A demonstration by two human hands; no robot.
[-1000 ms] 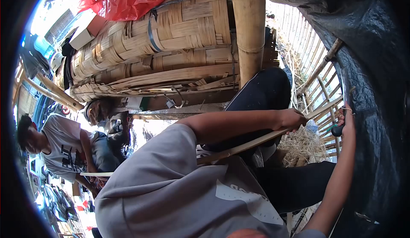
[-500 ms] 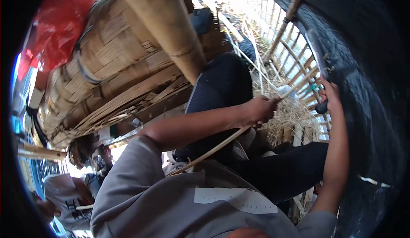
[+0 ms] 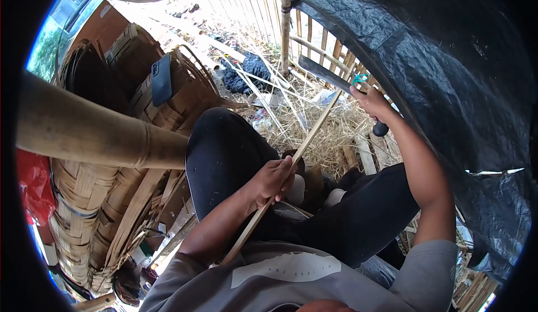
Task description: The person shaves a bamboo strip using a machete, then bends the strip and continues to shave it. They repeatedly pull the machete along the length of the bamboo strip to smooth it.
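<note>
My left hand (image 3: 274, 182) is closed around a long split bamboo strip (image 3: 311, 135), which runs slantwise from my lap up toward the fence. In my right hand (image 3: 371, 103) is a machete (image 3: 324, 74), its black handle end showing below the palm. The blade points up and to the left, and overlaps the strip near its far end in this view. Both forearms reach over my bent legs in dark trousers (image 3: 224, 161).
A thick bamboo pole (image 3: 101, 134) crosses at left, before stacked woven bamboo baskets (image 3: 84, 194) with a phone (image 3: 161, 80) on top. A red plastic bag (image 3: 35, 186) hangs at far left. Dark tarp (image 3: 448, 77) walls the right. Shavings (image 3: 330, 135) cover the ground ahead.
The view has turned, bringing the phone and yard into fuller sight. My right hand has brought the machete from pointing upright beside the tarp to lying across the strip's far part.
</note>
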